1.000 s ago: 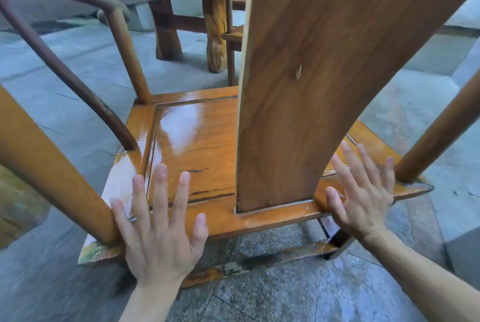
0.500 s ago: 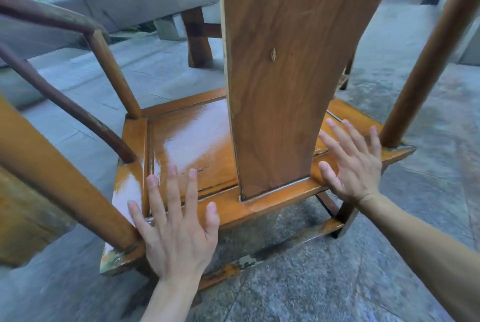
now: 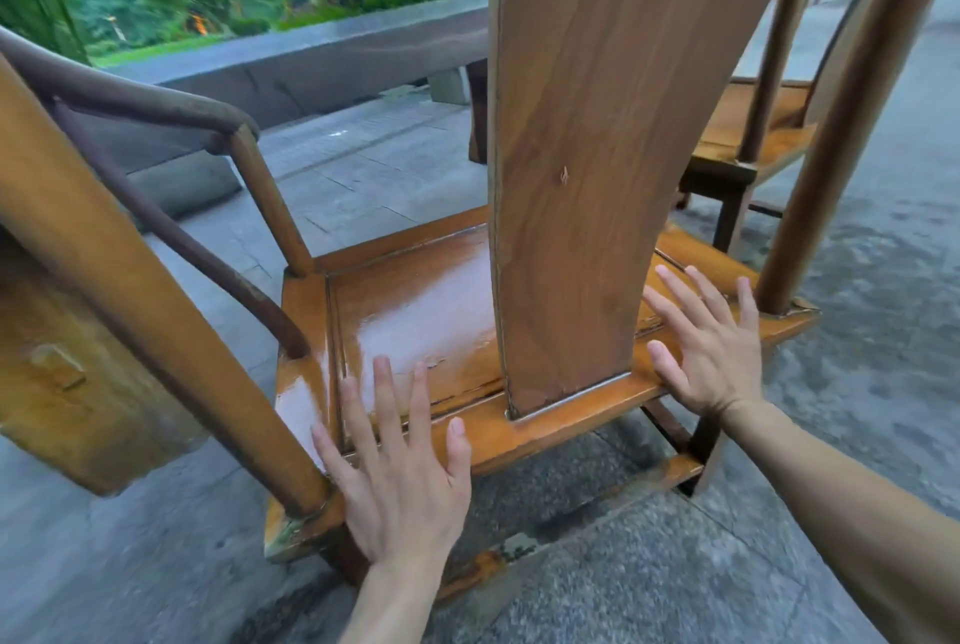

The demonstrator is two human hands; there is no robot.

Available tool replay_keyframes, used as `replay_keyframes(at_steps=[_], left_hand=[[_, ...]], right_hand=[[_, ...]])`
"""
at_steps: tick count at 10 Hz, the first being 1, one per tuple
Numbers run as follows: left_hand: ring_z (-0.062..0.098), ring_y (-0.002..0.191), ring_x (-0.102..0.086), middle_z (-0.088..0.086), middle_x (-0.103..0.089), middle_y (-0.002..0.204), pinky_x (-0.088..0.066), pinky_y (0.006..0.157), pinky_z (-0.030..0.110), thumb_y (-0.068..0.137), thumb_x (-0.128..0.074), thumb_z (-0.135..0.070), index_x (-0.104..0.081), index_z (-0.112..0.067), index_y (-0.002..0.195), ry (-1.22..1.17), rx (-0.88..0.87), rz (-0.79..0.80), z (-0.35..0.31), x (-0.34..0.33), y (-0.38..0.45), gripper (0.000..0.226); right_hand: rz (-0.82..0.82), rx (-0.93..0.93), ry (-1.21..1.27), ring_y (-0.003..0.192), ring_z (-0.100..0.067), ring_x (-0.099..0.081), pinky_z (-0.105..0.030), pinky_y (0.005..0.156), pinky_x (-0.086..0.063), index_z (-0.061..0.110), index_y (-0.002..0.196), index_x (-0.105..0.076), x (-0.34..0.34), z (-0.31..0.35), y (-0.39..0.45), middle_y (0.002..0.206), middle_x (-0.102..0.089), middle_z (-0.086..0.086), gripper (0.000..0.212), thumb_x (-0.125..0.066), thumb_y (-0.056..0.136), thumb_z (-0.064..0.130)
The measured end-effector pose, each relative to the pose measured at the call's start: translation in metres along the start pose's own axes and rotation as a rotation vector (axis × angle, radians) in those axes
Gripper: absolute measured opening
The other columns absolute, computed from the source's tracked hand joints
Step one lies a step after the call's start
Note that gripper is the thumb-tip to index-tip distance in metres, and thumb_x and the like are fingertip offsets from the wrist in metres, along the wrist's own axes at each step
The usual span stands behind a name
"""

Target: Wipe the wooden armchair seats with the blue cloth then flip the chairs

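The left hand (image 3: 400, 477) lay flat with its fingers spread apart, gripping nothing; the palm sat at the rear left corner of the armchair (image 3: 415, 311), just beside the rear post (image 3: 156, 316), and the fingertips reached forward onto the glossy seat panel. Its forearm came up from the bottom edge of the view. The wide back slat (image 3: 587, 165) rose between the two hands from the seat's rear rail. The right hand (image 3: 701, 347) was likewise open and flat, fingers fanned, resting on the seat just right of the slat and near the right post (image 3: 841, 124), its forearm stretching in from the lower right. A second chair (image 3: 748, 139) stood behind on the stone paving (image 3: 857, 331). No cloth showed.
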State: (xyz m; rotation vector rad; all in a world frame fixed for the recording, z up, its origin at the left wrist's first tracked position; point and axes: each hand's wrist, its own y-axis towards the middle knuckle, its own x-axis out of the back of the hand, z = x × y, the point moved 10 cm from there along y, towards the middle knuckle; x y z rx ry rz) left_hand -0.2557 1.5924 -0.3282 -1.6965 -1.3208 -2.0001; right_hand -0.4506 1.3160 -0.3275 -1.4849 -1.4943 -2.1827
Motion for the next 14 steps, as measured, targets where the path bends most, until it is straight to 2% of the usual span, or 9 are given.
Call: replay_keyframes(at_steps=[1, 3, 8, 9, 10, 11, 12, 13, 14], left_hand=[[0.039, 0.151, -0.021, 0.009, -0.025, 0.165, -0.022, 0.112, 0.071, 0.099, -0.017, -0.053, -0.041, -0.023, 0.151, 0.034, -0.004, 0.041, -0.028, -0.006, 0.01, 0.065], [0.037, 0.152, -0.021, 0.008, -0.023, 0.165, -0.02, 0.112, 0.073, 0.1, -0.003, -0.058, -0.042, -0.024, 0.151, 0.069, 0.047, 0.066, -0.049, -0.021, 0.021, 0.073], [0.033, 0.15, -0.027, 0.007, -0.037, 0.159, -0.019, 0.114, 0.07, 0.099, -0.006, -0.06, -0.047, -0.028, 0.147, 0.024, 0.139, 0.036, -0.087, -0.049, 0.047, 0.071], [0.034, 0.148, -0.03, 0.007, -0.04, 0.158, -0.021, 0.113, 0.07, 0.099, -0.01, -0.06, -0.048, -0.028, 0.147, 0.01, 0.127, 0.042, -0.091, -0.049, 0.048, 0.068], [0.033, 0.149, -0.029, 0.007, -0.038, 0.159, -0.018, 0.115, 0.068, 0.098, -0.008, -0.062, -0.047, -0.028, 0.147, 0.004, 0.135, 0.1, -0.089, -0.048, 0.049, 0.071], [0.028, 0.154, -0.013, 0.003, -0.022, 0.166, -0.007, 0.118, 0.067, 0.093, -0.003, -0.067, -0.032, -0.033, 0.154, -0.022, 0.097, 0.204, -0.091, -0.043, 0.044, 0.076], [0.024, 0.156, 0.004, 0.0, -0.007, 0.169, 0.004, 0.119, 0.065, 0.087, 0.004, -0.068, -0.017, -0.036, 0.157, -0.077, 0.056, 0.262, -0.09, -0.042, 0.037, 0.08], [0.02, 0.155, 0.008, -0.004, -0.006, 0.168, 0.006, 0.121, 0.061, 0.085, 0.001, -0.068, -0.016, -0.038, 0.156, -0.199, -0.015, 0.277, -0.089, -0.029, 0.035, 0.078], [0.022, 0.155, 0.004, -0.003, -0.008, 0.168, 0.004, 0.123, 0.057, 0.088, -0.007, -0.067, -0.018, -0.037, 0.156, -0.233, -0.094, 0.263, -0.094, -0.021, 0.036, 0.076]], right_hand=[[0.032, 0.025, 0.034, 0.144, -0.035, -0.04, -0.069, 0.115, -0.016, 0.034, 0.149, -0.032, -0.019, -0.022, 0.024, 0.155, -0.046, -0.006, 0.061, -0.034, 0.091, 0.049], [0.052, 0.083, 0.066, 0.143, -0.034, -0.041, -0.069, 0.115, -0.017, 0.033, 0.147, -0.037, -0.041, -0.039, 0.049, 0.154, -0.047, -0.006, 0.061, -0.036, 0.089, 0.048], [0.142, 0.132, 0.108, 0.144, -0.036, -0.038, -0.067, 0.114, -0.021, 0.03, 0.15, -0.034, -0.088, -0.069, 0.092, 0.156, -0.043, -0.009, 0.062, -0.034, 0.089, 0.045], [0.179, 0.016, 0.06, 0.147, -0.036, -0.033, -0.069, 0.115, -0.017, 0.032, 0.153, -0.028, -0.086, -0.075, 0.083, 0.159, -0.039, -0.009, 0.059, -0.027, 0.096, 0.047], [0.211, -0.119, 0.045, 0.15, -0.035, -0.026, -0.068, 0.115, -0.012, 0.036, 0.155, -0.021, -0.077, -0.075, 0.066, 0.163, -0.031, -0.006, 0.059, -0.021, 0.099, 0.053], [0.288, -0.164, 0.031, 0.151, -0.033, -0.022, -0.067, 0.115, -0.017, 0.036, 0.156, -0.021, -0.045, -0.055, 0.035, 0.164, -0.028, -0.003, 0.061, -0.016, 0.099, 0.058], [0.323, -0.141, 0.025, 0.152, -0.033, -0.023, -0.066, 0.115, -0.02, 0.034, 0.157, -0.024, -0.023, -0.04, 0.022, 0.164, -0.028, -0.002, 0.063, -0.015, 0.099, 0.059], [0.317, -0.107, -0.017, 0.15, -0.033, -0.027, -0.065, 0.114, -0.026, 0.033, 0.155, -0.03, 0.009, -0.016, 0.011, 0.163, -0.032, -0.003, 0.066, -0.009, 0.1, 0.062], [0.295, -0.086, -0.038, 0.151, -0.031, -0.025, -0.063, 0.116, -0.024, 0.036, 0.156, -0.026, 0.026, 0.003, 0.015, 0.163, -0.031, -0.002, 0.063, -0.012, 0.1, 0.062]])
